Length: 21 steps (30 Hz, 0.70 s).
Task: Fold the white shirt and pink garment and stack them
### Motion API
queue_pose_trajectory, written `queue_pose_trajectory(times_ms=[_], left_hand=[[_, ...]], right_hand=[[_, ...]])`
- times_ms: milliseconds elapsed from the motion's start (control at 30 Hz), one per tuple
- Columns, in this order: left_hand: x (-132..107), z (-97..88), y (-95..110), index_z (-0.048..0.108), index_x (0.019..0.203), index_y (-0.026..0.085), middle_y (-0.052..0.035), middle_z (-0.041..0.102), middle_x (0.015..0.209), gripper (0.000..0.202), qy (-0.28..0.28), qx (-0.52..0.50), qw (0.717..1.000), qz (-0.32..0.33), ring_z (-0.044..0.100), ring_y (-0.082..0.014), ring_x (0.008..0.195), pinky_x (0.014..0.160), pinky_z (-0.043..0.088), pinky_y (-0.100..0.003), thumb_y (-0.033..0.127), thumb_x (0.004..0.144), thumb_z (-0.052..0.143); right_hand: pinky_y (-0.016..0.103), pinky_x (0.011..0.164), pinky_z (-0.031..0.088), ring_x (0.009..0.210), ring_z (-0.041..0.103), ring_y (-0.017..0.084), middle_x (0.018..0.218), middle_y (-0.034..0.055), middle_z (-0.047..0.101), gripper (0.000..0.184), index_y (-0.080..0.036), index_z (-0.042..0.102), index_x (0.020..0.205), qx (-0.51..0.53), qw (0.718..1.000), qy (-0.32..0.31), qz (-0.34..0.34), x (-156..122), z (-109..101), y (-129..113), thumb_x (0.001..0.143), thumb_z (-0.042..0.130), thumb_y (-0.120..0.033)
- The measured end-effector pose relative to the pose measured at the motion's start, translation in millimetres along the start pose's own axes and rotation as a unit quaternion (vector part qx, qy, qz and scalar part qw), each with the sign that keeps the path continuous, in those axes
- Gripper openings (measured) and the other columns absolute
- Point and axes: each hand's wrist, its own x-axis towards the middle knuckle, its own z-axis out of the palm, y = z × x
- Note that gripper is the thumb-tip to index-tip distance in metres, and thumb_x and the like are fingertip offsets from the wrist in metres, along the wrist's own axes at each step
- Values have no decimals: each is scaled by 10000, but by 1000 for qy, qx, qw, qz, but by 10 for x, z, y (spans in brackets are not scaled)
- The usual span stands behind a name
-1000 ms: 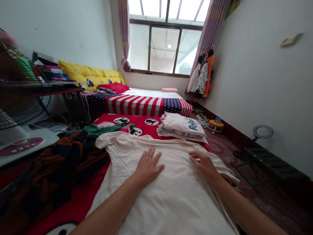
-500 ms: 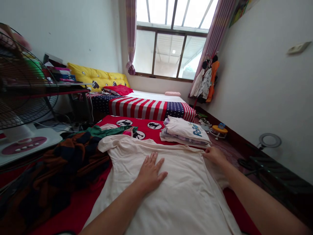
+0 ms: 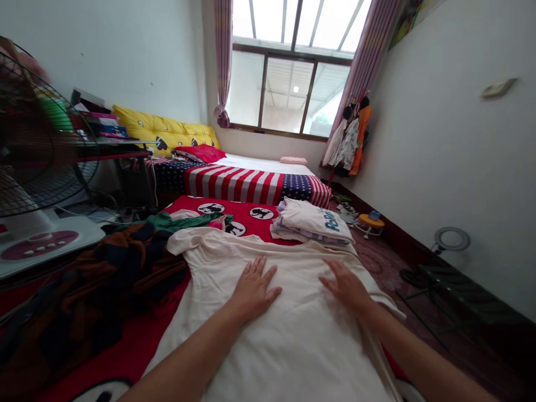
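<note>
A cream T-shirt [image 3: 293,329] lies spread over a red cover [image 3: 184,207] printed with white circles. My left hand [image 3: 254,287] rests flat on the upper middle of the shirt, fingers spread. To its right, my right hand [image 3: 347,286] is over the shirt's right upper part, fingers stretched out and slightly blurred, holding nothing. Just beyond the shirt's collar sits a stack of folded clothes [image 3: 312,220], with a white printed shirt on top. Left of the cream shirt lies a crumpled brown and dark blue garment [image 3: 121,273], with a green garment [image 3: 170,222] behind it.
A fan [image 3: 42,145] stands close at the left beside a cluttered desk [image 3: 113,153]. Across the back is a bed [image 3: 243,184] with a striped cover. On the right floor are a yellow stool [image 3: 371,221], a ring light [image 3: 452,239] and a dark green bench [image 3: 464,293].
My right hand has let go of the shirt's right edge at the shoulder and moved left onto the fabric, opening. The right sleeve now lies spread outward. My left hand stays on the shirt.
</note>
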Motion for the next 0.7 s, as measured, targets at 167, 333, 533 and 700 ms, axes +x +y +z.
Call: queue_pose_trajectory(times_ms=[167,333,533,700], left_hand=[[-12,-8,-11,312,1467,267,-83,133,1577,644,6,2,1000,10,103,-270,1446,1160,120,-466,582,907,359],[15,-6,-6,344,1452,270,-99,113,1577,643,-7,16,1000,14,92,-289,1444,1154,109,-473,613,909,318],[-250,-214,-123,272,1477,289,-104,35,1578,697,-98,21,994,37,15,-328,1437,1146,116,-487,658,888,324],[-799,-510,-540,241,1488,249,-114,41,1569,703,-144,71,986,42,37,-330,1437,1149,131,-466,635,906,318]], right_hand=[[525,1123,225,1421,222,250,1540,51,267,591,-306,319,1459,-27,991,-111,-67,-552,91,-33,913,398,-519],[618,1071,252,1394,281,305,1493,122,341,572,-206,418,1415,-120,986,-85,79,-598,-10,150,912,401,-477],[536,1101,267,1398,280,274,1516,77,309,547,-282,411,1419,-68,987,-140,-40,-912,-189,-265,901,459,-453],[552,1066,318,1339,392,290,1448,89,440,460,-280,496,1357,-57,994,-72,-64,-1355,-248,87,927,403,-418]])
